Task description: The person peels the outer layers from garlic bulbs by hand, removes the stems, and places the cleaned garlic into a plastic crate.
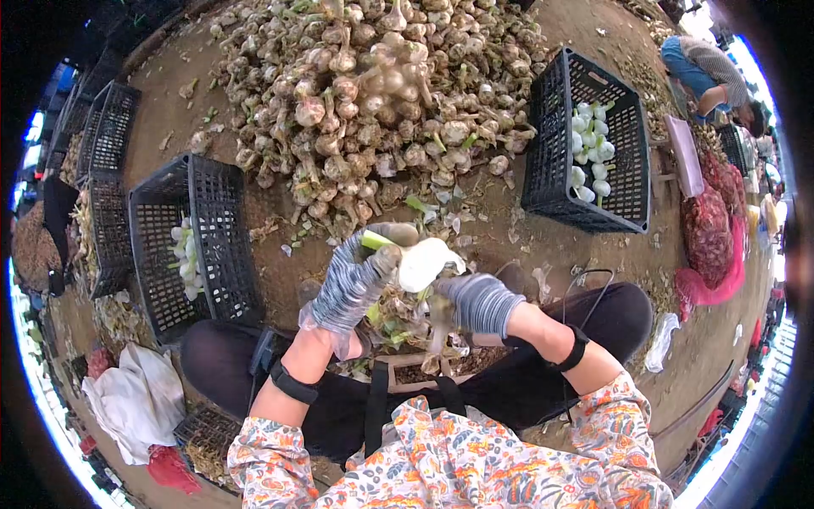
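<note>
My left hand (356, 276), in a grey striped glove, is closed around the green stem of a white garlic bulb (421, 265). At the bulb's right side is my right hand (482, 301), also gloved, with its fingers bent; motion blurs their tips, and I cannot make out what they hold. Below my hands, peelings and leaf scraps (398, 318) lie between my legs. A large heap of unpeeled garlic (365, 127) rises in front of me.
Black crates holding white bulbs stand at the left (225, 246) and right (627, 161). Pink net sacks (708, 237) are at the far right, near another person (704, 72) bending down. A white cloth (136, 403) lies at the lower left.
</note>
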Demonstrator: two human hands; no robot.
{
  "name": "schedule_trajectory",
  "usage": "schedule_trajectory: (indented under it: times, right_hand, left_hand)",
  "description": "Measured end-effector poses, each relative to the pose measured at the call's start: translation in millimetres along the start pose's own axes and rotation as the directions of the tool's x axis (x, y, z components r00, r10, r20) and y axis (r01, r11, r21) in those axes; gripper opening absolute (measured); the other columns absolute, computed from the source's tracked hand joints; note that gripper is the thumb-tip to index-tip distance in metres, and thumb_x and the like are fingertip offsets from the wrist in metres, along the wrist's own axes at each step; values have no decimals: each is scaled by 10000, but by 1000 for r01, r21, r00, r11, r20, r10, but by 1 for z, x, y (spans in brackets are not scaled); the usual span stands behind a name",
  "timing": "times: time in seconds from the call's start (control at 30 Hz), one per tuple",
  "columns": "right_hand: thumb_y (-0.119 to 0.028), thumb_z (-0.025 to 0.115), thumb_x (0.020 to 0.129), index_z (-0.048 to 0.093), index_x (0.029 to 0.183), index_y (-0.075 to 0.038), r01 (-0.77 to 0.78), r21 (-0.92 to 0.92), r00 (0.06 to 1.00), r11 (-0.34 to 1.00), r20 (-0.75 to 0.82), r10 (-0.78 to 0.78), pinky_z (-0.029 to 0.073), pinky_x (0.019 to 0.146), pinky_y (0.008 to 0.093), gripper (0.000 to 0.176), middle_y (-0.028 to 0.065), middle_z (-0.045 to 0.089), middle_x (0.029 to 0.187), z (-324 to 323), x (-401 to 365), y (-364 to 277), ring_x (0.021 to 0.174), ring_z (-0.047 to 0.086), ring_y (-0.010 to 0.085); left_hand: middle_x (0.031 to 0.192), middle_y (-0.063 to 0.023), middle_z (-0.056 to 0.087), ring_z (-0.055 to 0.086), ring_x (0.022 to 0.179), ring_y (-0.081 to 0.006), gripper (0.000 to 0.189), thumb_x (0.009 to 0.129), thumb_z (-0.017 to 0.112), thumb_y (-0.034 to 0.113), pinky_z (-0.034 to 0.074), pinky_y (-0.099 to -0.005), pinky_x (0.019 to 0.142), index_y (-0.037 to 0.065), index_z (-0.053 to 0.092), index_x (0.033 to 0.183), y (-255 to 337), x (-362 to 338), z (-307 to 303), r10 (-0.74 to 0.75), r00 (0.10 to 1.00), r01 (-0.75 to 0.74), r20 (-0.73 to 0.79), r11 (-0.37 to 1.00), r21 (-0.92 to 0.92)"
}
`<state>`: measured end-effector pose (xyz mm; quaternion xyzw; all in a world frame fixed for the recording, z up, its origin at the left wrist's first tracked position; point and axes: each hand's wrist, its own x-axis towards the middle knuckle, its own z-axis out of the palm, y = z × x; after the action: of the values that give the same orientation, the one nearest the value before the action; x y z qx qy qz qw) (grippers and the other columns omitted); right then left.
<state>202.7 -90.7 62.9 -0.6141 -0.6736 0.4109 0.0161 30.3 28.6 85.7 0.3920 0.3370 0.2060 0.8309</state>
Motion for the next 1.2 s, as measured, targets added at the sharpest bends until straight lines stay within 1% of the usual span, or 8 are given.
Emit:
schedule_trajectory:
  times: [0.13,0.47,0.6,0.67,0.7,0.77,1.0,1.2]
  right_hand:
    - [-242,659,688,501,1116,-19,367,119,921,923,94,-378,432,849,394,508,224,540,1061,8,-12,9,1002,535,331]
    - [-91,676,711,540,1009,-23,282,532,733,799,-656,178,494,654,290,335,66,586,848,-19,9,-2,736,580,161]
    - [-120,654,729,535,919,-22,413,882,910,-225,-390,143,479,532,219,245,73,582,830,-70,-15,18,627,575,126]
    - [-202,663,747,546,981,-26,409,889,902,-207,-359,241,500,587,286,315,99,594,840,-58,-10,34,691,594,187]
    - [-234,670,749,539,1035,-31,253,714,791,653,-542,286,498,652,322,374,130,594,883,-41,0,43,755,592,234]
    - [-212,606,823,406,1275,-55,-106,94,721,990,-678,142,447,860,349,519,167,532,1122,-24,10,32,1014,535,256]
    - [-240,652,766,487,1039,-29,-1,881,955,-474,142,262,534,666,335,382,118,566,902,-12,22,34,744,587,231]
    - [-329,579,824,466,1112,94,749,479,652,-458,-407,639,507,659,265,525,148,573,957,-101,-29,100,751,555,211]
  left_hand:
    - [1039,-86,599,584,940,-147,388,800,644,243,500,-240,780,22,549,1105,-8,9,-7,-34,996,8,-78,949,-314]
    - [1117,-130,558,592,949,-192,380,858,523,196,550,-230,687,3,467,1181,-35,23,-8,-406,914,317,21,678,-663]
    - [1042,-141,588,621,846,-208,326,873,499,190,561,-283,641,6,489,1142,-39,30,-22,-458,887,344,53,580,-739]
    - [995,-132,604,633,765,-190,325,883,492,217,563,-269,576,6,498,1129,-40,31,-18,-469,883,311,-28,627,-714]
    - [985,-118,607,629,763,-181,324,876,512,228,557,-249,570,11,510,1117,-45,33,-20,-475,880,319,-35,643,-696]
    - [975,-104,610,625,762,-172,324,868,532,238,551,-229,564,16,522,1105,-49,35,-19,-477,878,325,-41,657,-680]
    - [1078,-58,570,557,900,-146,409,808,636,292,484,-282,715,46,551,1124,-56,25,1,-250,957,277,-148,939,204]
    - [1032,-78,595,574,821,-149,561,735,716,284,478,-264,639,41,479,1182,-79,83,-82,61,845,216,-531,870,443]
